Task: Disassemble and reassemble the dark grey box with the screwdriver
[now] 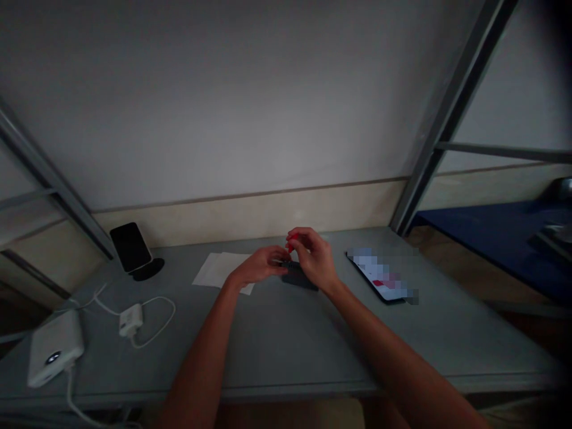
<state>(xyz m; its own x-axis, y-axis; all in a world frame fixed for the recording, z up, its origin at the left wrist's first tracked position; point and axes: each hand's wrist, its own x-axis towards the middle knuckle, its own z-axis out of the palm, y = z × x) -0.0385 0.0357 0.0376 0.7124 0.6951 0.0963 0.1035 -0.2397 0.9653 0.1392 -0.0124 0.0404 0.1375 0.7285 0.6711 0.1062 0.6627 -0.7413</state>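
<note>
My right hand (316, 257) pinches a small red thing (292, 242) between thumb and fingers; its kind is too small to make out. Close beside it, my left hand (260, 266) has its fingers closed near a small dark piece with a light, thin part. Whether that hand grips this piece is hard to see. Below both hands lies a dark, flat, oblong object (298, 279) on the grey table (286, 339), partly covered by the fingers. White paper sheets (218, 269) lie beside my left hand and partly behind it.
A large phone or tablet (379, 277) with a lit screen lies at the right. At the left stand a dark-screened device on a stand (131, 247), a white adapter (131, 320) with a looped cable and a white power box (56, 348). Metal posts (447, 119) flank the table.
</note>
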